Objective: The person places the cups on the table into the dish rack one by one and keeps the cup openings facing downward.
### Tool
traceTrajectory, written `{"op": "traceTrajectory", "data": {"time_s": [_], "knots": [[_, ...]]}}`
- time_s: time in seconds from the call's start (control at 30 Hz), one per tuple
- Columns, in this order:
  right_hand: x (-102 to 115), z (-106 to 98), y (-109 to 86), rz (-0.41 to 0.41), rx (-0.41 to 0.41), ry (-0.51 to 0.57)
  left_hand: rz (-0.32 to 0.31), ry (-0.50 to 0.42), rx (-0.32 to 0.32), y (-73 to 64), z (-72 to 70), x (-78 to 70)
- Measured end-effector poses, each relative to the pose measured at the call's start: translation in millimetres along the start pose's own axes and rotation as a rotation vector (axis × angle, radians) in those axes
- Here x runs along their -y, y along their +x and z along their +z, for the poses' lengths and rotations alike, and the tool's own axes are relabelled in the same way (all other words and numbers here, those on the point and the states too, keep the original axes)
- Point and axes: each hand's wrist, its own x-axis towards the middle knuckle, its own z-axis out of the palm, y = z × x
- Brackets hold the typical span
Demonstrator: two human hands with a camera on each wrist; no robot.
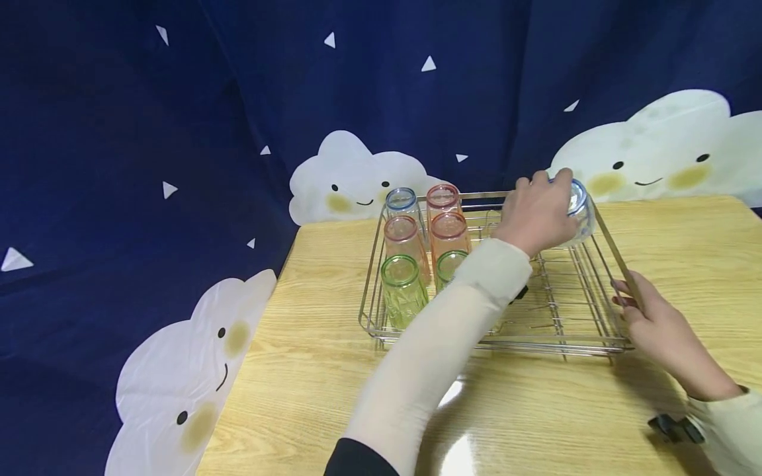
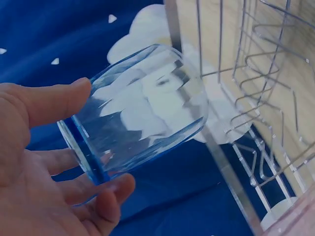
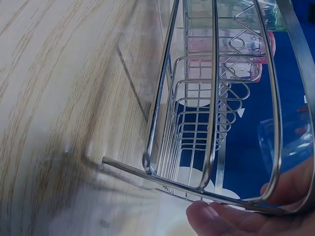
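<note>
My left hand [image 1: 538, 213] reaches across to the back right of the wire rack [image 1: 559, 344] and grips a clear glass with a blue rim [image 1: 583, 221] by its rim end. In the left wrist view this blue-rimmed glass [image 2: 147, 105] lies tilted between thumb and fingers, its base toward the rack wires. My right hand [image 1: 657, 324] grips the rack's right side near the front corner; in the right wrist view its fingers [image 3: 221, 219] are at the metal rim.
Upside-down glasses stand in the rack's left half: a blue-rimmed one [image 1: 403, 208] at the back, red-tinted ones [image 1: 401, 241], and green ones [image 1: 405, 291] in front. The wooden table [image 1: 297, 370] carries the rack. A dark blue cloud-printed curtain [image 1: 369, 79] hangs behind.
</note>
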Motion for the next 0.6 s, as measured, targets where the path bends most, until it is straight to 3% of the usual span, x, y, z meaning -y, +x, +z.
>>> {"op": "traceTrajectory", "data": {"time_s": [0.33,0.6], "knots": [[-1,1,-1.4,0.007,-0.009,0.011,-0.034,0.054,-0.083,18.2,28.7,-15.1],[-4,2,-0.3,-0.009,-0.021,0.018,-0.099,-0.017,-0.079,27.5,48.0,-18.1]]}}
